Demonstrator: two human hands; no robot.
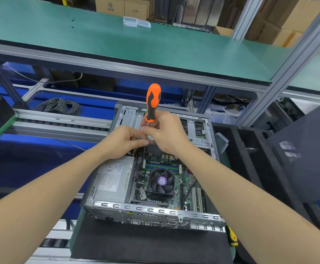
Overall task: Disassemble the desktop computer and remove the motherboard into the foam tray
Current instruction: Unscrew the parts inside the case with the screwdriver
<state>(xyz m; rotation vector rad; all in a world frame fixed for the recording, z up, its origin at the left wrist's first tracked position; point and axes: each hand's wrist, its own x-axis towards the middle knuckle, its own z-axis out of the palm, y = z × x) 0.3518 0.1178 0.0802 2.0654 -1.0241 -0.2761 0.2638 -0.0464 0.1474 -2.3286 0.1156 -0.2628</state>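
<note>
Left grip [124, 141]: pinching screwdriver [153, 101] shaft.
Right grip [166, 135]: clasping handle base, twelve o'clock of motherboard [180, 184].
Technique: keeping shaft upright, pressing down.

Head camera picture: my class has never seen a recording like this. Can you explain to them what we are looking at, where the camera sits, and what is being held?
The camera is worn on a person's head and looks forward and down at their work. No machine is acting here, only two bare hands. Before them lies an opened desktop computer case, so you can see inside: the green motherboard, its cooling fan and the grey power supply. The right hand grips an orange screwdriver, held upright over the far end of the case. The left hand meets it low, by the shaft; whether it pinches the shaft is not clear. A black mat lies under the case.
</note>
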